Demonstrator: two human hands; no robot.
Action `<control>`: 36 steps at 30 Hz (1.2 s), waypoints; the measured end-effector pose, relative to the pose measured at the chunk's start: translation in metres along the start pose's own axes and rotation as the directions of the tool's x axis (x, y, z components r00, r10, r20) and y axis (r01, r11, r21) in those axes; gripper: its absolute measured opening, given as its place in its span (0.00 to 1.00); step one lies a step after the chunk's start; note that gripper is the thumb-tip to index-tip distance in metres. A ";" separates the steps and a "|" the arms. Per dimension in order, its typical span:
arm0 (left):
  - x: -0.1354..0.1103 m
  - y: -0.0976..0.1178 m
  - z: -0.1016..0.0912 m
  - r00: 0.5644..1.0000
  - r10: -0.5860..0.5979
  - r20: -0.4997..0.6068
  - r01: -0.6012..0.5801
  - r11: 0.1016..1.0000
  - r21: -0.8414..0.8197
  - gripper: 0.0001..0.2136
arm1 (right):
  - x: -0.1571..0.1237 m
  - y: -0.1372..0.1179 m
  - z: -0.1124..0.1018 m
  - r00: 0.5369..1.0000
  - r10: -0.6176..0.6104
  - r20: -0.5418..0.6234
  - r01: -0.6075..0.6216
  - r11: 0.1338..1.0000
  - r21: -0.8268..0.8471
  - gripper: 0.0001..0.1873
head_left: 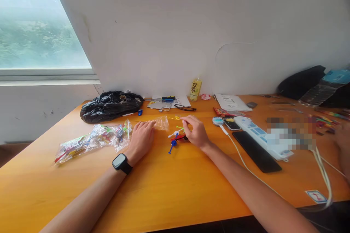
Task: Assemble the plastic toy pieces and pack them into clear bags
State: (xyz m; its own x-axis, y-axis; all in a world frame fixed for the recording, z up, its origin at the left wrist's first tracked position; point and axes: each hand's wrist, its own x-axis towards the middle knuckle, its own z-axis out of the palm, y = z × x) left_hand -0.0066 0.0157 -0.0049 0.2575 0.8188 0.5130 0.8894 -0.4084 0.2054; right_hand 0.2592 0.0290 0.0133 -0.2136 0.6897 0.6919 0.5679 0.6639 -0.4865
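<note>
My left hand (143,134), with a watch on its wrist, lies closed over a clear plastic bag (162,123). Part of the bag shows beyond the fingertips, and the fingers hide how they grip it. In my right hand (196,131), thumb and fingers pinch a thin yellow plastic stick piece (175,118) with a round part, just above the table. Below that hand, several similar pieces lie close together: a blue one (174,143), a white one (174,133), and red and black ones partly hidden by the hand. A clear bag of colourful pieces (90,142) lies left of my left hand.
Behind are a black plastic bag (112,106), a screwdriver (167,99), glasses (185,108) and a yellow drink carton (195,90). To the right lie a black phone (257,151), a white power strip (253,131) and cables. Another person's blurred hand (343,142) is at the right edge.
</note>
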 end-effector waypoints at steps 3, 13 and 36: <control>0.000 0.008 -0.008 0.995 -0.043 -0.087 0.037 0.997 -0.075 0.12 | 0.000 -0.001 -0.002 0.996 0.034 -0.083 -0.030 0.999 0.044 0.13; 0.005 0.029 -0.014 0.930 -0.358 0.080 0.202 0.317 -0.927 0.18 | 0.001 -0.009 -0.007 0.975 0.001 -0.224 0.010 0.999 0.051 0.18; 0.000 0.035 -0.030 0.838 0.001 0.546 0.529 0.250 -0.811 0.34 | 0.002 -0.019 0.001 0.954 0.139 -0.266 -0.049 0.947 0.319 0.12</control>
State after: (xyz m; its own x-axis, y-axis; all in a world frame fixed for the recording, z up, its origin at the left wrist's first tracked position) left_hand 0.0137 -0.0106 0.0271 0.4228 0.9059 -0.0255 0.0521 0.0038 0.9986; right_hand 0.2473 0.0181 0.0227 0.0865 0.6732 0.7344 0.2948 0.6868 -0.6643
